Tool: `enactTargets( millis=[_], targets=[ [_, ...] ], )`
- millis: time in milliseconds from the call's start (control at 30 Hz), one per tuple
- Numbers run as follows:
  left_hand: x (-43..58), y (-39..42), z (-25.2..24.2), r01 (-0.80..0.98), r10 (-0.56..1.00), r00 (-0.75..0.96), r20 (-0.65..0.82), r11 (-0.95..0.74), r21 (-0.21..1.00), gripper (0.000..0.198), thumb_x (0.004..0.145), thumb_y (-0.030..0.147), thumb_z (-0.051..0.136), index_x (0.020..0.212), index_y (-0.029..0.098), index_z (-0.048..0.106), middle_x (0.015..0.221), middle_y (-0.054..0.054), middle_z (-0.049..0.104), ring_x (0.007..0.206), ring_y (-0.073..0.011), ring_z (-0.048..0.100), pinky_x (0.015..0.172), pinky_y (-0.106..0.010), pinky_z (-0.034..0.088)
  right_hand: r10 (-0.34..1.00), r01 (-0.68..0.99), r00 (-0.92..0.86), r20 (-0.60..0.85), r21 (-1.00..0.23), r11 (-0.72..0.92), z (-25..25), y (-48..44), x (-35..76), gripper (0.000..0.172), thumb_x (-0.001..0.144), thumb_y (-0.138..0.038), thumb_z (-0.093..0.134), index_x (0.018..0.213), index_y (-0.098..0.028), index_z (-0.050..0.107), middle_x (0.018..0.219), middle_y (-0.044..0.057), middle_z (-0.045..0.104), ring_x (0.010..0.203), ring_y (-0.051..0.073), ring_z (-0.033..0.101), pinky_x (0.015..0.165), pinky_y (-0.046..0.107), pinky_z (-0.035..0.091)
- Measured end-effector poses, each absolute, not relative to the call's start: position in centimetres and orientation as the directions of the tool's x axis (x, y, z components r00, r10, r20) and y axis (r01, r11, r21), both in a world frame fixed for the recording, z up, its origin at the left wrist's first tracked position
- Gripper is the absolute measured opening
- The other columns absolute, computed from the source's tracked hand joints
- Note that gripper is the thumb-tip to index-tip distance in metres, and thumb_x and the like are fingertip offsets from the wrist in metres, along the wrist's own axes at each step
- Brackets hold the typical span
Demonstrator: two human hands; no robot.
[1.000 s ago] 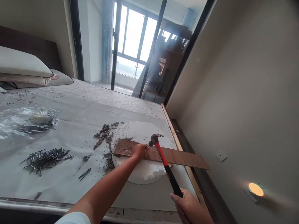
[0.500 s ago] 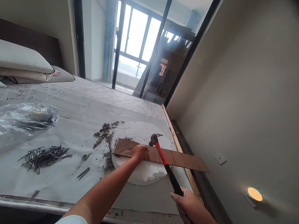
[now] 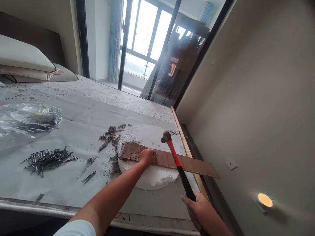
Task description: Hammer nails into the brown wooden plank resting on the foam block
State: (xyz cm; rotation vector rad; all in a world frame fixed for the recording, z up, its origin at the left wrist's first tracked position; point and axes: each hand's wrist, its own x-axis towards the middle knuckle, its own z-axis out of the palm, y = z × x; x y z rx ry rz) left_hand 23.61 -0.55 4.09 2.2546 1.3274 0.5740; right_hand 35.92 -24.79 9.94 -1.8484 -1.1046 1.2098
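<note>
My right hand (image 3: 203, 209) is wrapped round the black grip of a claw hammer (image 3: 176, 157). Its dark head is raised to the right of my left hand (image 3: 147, 156), above a brown board (image 3: 169, 159). My left hand rests closed on the board, fingertips pinching what looks like a nail, mostly hidden; only a small glint shows. Many small holes dot the board's left end. Beneath the board lies a round white foam slab (image 3: 152, 180), and the board's right end reaches past the bed edge.
Loose nails (image 3: 50, 160) lie in a pile on the grey sheet (image 3: 73, 127), with several more nails (image 3: 89, 177) nearer. Grey crumbled rubble (image 3: 109, 136) borders the slab. A clear plastic bag (image 3: 29, 119) sits at left. A wooden rail (image 3: 183, 137) runs beside the wall.
The hammer and my right hand have risen slightly and shifted right. My left hand stays at the same place on the board. The view has tilted a little.
</note>
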Motion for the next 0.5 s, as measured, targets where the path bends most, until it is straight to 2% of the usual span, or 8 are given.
enactTargets(
  millis=[133,267,367,433,500],
  targets=[
    [23.7,-0.5,3.9,0.725,0.891,0.441,0.102,-0.421,0.544,0.025,0.077,0.033,0.051,0.075,0.019,0.072,0.082,-0.009,0.070,0.078,-0.0233,0.062,0.066,-0.030,0.040,0.865,0.304,0.139,-0.483,-0.810,-0.501,9.6,-24.8,35.6,0.033,0.068,-0.053,0.049,0.069,-0.023,0.036,0.032,-0.014,0.027,0.023,0.005,0.023,0.026,0.020,0.020],
    [23.8,-0.5,3.6,0.721,0.883,0.458,0.102,-0.436,0.539,0.024,0.076,0.029,0.050,0.073,0.021,0.072,0.087,-0.008,0.070,0.085,-0.0220,0.061,0.073,-0.029,0.041,0.887,0.314,0.169,-0.429,-0.830,-0.462,9.9,-25.1,36.1,0.033,0.072,-0.054,0.047,0.072,-0.022,0.040,0.033,-0.014,0.027,0.024,0.006,0.023,0.029,0.021,0.019],
    [23.3,-0.1,3.8,0.652,0.883,0.455,0.117,-0.419,0.632,0.023,0.072,0.024,0.054,0.087,0.023,0.071,0.091,-0.005,0.069,0.088,-0.0188,0.059,0.074,-0.025,0.040,0.890,0.311,0.247,-0.384,-0.838,-0.448,10.2,-25.3,36.4,0.034,0.073,-0.055,0.049,0.070,-0.022,0.039,0.035,-0.013,0.026,0.026,0.005,0.024,0.031,0.021,0.018],
    [22.8,0.3,4.0,0.570,0.900,0.423,0.110,-0.358,0.740,0.032,0.069,0.021,0.053,0.098,0.022,0.067,0.084,-0.002,0.068,0.080,-0.0160,0.059,0.068,-0.023,0.041,0.882,0.295,0.250,-0.399,-0.836,-0.462,9.7,-25.2,36.0,0.034,0.073,-0.053,0.052,0.069,-0.022,0.039,0.035,-0.013,0.027,0.027,0.005,0.024,0.031,0.020,0.019],
    [22.2,0.7,4.1,0.480,0.932,0.354,0.080,-0.254,0.840,0.033,0.070,0.020,0.050,0.100,0.018,0.064,0.075,-0.001,0.066,0.068,-0.0139,0.058,0.060,-0.022,0.039,0.863,0.268,0.224,-0.453,-0.823,-0.501,8.5,-24.9,35.4,0.034,0.071,-0.051,0.055,0.068,-0.022,0.038,0.035,-0.013,0.026,0.026,0.004,0.023,0.031,0.020,0.019]
  ],
)
